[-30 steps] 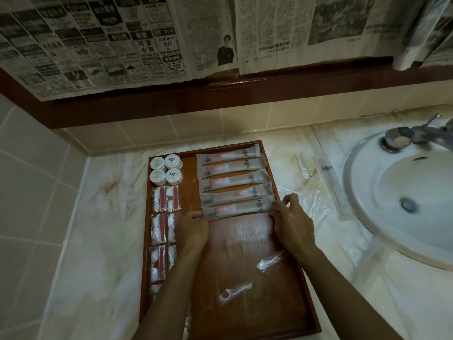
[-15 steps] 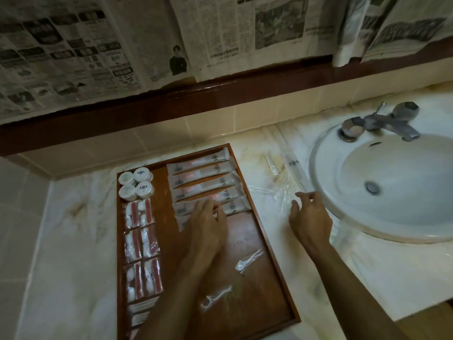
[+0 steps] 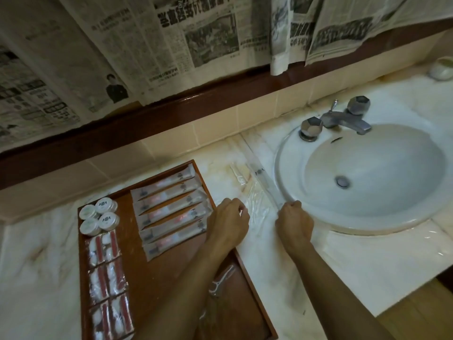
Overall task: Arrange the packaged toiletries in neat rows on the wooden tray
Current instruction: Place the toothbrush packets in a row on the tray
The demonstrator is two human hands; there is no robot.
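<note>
Both hands off the tray now: left hand (image 3: 229,223) lifted away from the toothbrush packets, right hand (image 3: 293,223) slid further toward the basin. Left hovering over the right rim of the wooden tray (image 3: 247,273), fingers curled, apparently pinching the edge of a clear plastic wrapper (image 3: 255,212) on the counter — hard to tell for sure through the blur. Right knuckles up, fingers curled tight around the near end of a long clear packet (image 3: 263,179) lying along the rim of the sink (image 3: 367,180).

On the tray, five toothbrush packets (image 3: 171,214) stacked in a slanted row at the back right, edges touching. Four small round white tubs (image 3: 99,215) clustered in the back left corner. Down the left side, a column of cotton-bud packets (image 3: 107,283) in pairs. One wrapped floss pick (image 3: 220,280) loose near the tray's right edge, partly under the left forearm.

Beyond, two-handled faucet (image 3: 340,120) at the back of the basin, newspaper sheets (image 3: 171,45) hanging over the wall above the marble counter (image 3: 36,278).
</note>
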